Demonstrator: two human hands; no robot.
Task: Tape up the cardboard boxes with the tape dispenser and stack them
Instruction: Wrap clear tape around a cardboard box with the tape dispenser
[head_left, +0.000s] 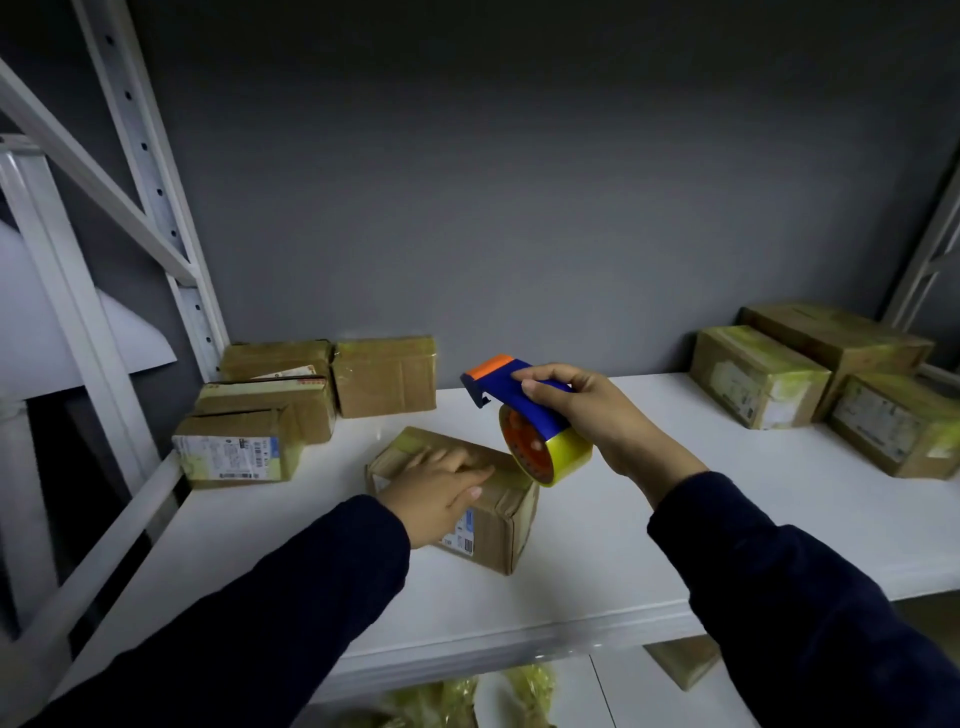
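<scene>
A small cardboard box (498, 525) lies on the white shelf (597, 551) in the middle. My left hand (441, 488) rests flat on its top, fingers straight. My right hand (597, 415) grips a blue and orange tape dispenser (519, 395) holding a yellowish tape roll (550, 452). The dispenser hangs just above the box's far right corner, its cutter end pointing left and away from me.
A group of cardboard boxes (270, 410) sits at the shelf's back left, some stacked. Three taped boxes (810, 379) stand at the back right. White rack uprights (150, 182) rise on the left. More boxes (680, 660) lie on the shelf below.
</scene>
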